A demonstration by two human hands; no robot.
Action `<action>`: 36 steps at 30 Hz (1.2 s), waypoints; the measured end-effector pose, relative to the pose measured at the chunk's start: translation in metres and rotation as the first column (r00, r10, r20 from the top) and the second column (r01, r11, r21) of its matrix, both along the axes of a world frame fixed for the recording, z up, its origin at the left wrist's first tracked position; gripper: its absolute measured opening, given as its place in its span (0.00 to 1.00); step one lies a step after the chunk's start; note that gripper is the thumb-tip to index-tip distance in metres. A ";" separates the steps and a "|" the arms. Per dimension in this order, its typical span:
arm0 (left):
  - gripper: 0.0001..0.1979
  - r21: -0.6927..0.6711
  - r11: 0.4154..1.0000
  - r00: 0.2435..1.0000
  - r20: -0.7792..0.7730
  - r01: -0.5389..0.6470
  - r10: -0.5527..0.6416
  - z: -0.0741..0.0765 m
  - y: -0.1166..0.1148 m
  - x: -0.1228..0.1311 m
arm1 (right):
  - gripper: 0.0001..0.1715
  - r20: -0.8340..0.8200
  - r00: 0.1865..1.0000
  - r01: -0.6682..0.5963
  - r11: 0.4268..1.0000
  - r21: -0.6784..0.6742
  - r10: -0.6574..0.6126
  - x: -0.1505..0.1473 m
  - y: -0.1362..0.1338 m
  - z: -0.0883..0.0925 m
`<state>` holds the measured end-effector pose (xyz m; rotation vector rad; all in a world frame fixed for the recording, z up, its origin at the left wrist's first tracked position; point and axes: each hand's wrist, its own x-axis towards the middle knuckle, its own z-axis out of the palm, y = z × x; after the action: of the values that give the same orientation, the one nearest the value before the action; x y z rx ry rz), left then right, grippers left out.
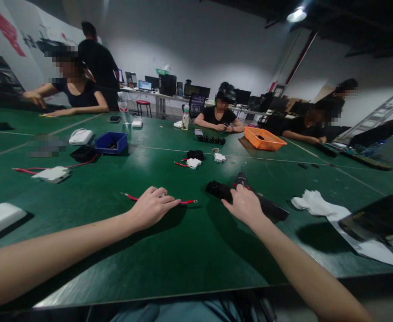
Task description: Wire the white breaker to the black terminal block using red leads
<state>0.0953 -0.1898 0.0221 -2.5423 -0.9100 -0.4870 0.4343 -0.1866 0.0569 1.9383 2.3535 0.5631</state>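
My left hand [154, 205] is closed over a small wired piece, its fingers curled down close to the table. A red cable [188, 202] with a metal end terminal sticks out on the right, and a similar red end shows to the left. A bit of white shows between the fingers; the rest of the piece is hidden. My right hand [245, 205] is wrapped around a black cordless drill [219, 190], which is low over the table or lying on it. Its bit points away from me. A dark elongated thing [273, 208] lies just right of that hand.
White pieces with red wires [193, 163] lie ahead. A blue bin [111, 143], a white wired block [51, 174] and a white case [2, 219] are leftward. An orange basket [265, 138] stands ahead right; paper [353, 232] lies right. Co-workers sit across the table.
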 end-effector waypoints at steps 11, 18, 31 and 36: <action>0.17 0.015 1.000 1.000 0.000 0.009 -0.009 -0.003 0.002 -0.002 | 0.21 -0.254 0.912 -0.365 0.920 -0.140 0.323 -0.016 -0.008 -0.010; 0.16 0.019 1.000 1.000 0.006 0.021 -0.021 -0.002 0.002 -0.002 | 0.23 -0.386 0.834 -0.470 0.874 -0.126 0.394 -0.020 -0.010 -0.017; 0.16 0.011 1.000 1.000 -0.009 0.015 -0.015 -0.003 0.002 -0.002 | 0.24 -0.470 0.800 -0.476 0.871 -0.120 0.372 -0.017 -0.005 -0.022; 0.17 0.019 1.000 1.000 -0.007 0.020 -0.020 -0.002 0.002 -0.001 | 0.23 -0.476 0.790 -0.502 0.854 -0.138 0.387 -0.016 -0.006 -0.018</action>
<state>0.0940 -0.1881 0.0204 -2.5373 -0.8741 -0.4906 0.4180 -0.1923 0.0390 1.4991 3.0030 -0.2088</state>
